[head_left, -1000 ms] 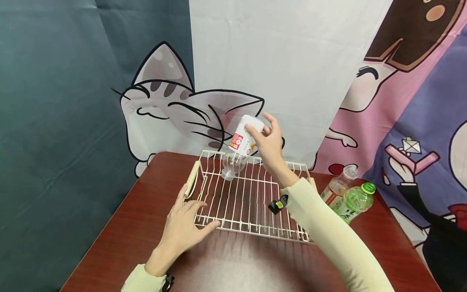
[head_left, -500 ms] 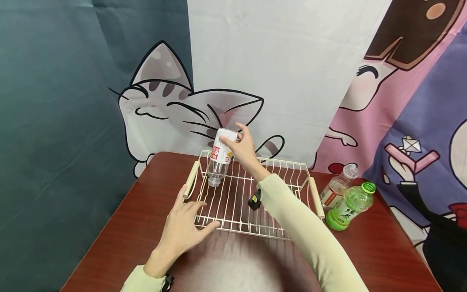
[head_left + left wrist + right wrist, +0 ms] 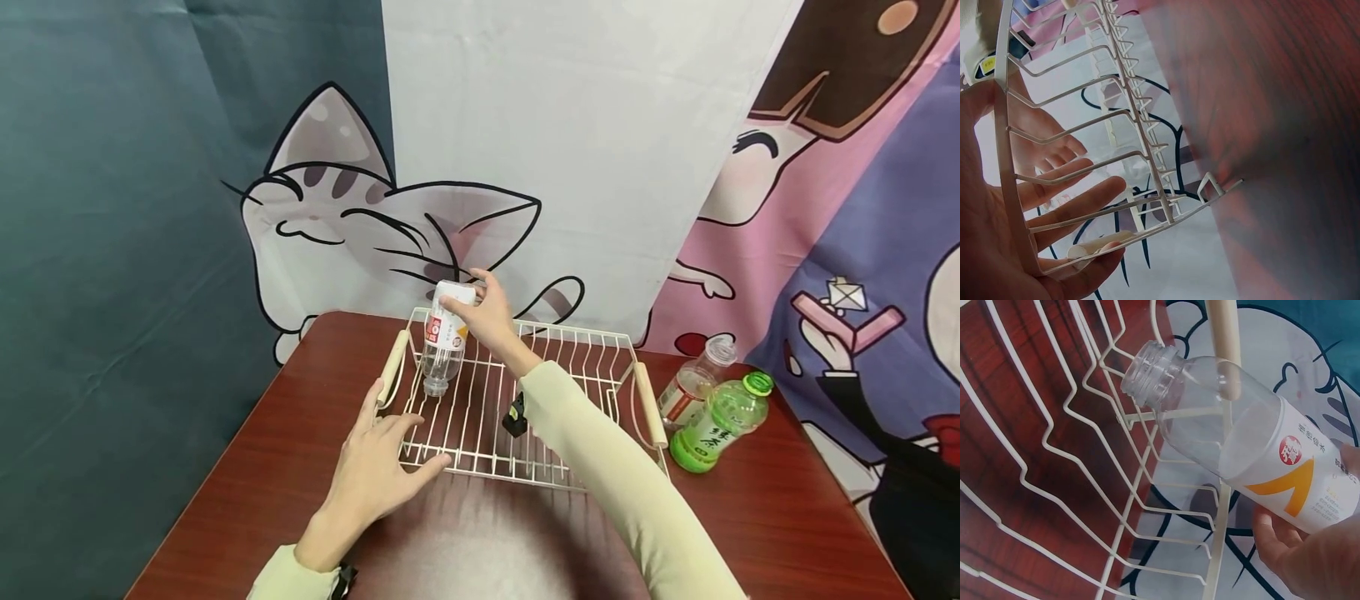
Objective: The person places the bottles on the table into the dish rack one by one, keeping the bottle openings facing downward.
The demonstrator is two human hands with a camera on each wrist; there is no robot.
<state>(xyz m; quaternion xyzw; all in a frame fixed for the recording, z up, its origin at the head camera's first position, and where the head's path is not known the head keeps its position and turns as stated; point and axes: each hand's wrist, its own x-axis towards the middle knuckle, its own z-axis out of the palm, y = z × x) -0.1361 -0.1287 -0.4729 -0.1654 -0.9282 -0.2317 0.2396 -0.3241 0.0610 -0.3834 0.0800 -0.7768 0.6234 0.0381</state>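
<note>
A person's right hand point(image 3: 491, 318) gripped a clear plastic bottle point(image 3: 448, 332), held neck-down and slightly tilted over the far left part of a white wire rack point(image 3: 495, 457) on a reddish-brown table point(image 3: 255, 475). The thumb and fingers clasped the bottle near its base, around a white label point(image 3: 1310, 472) marked in red and orange. The threaded neck point(image 3: 1154, 374) pointed toward the rack's wires; whether the two touched could not be told. The left hand point(image 3: 378, 467), grasping no bottle, lay with fingers spread at the rack's near left corner, its thumb at the near rim. Pale handles stood at either end of the rack, the left handle point(image 3: 393, 368) just beside the bottle and the right handle point(image 3: 649, 407) farther off. Just past the latter, a green bottle point(image 3: 718, 427) stood beside a clear bottle with a red-and-white label point(image 3: 684, 398). A cartoon cat point(image 3: 315, 212) decorated the backdrop point(image 3: 585, 125) behind.
</note>
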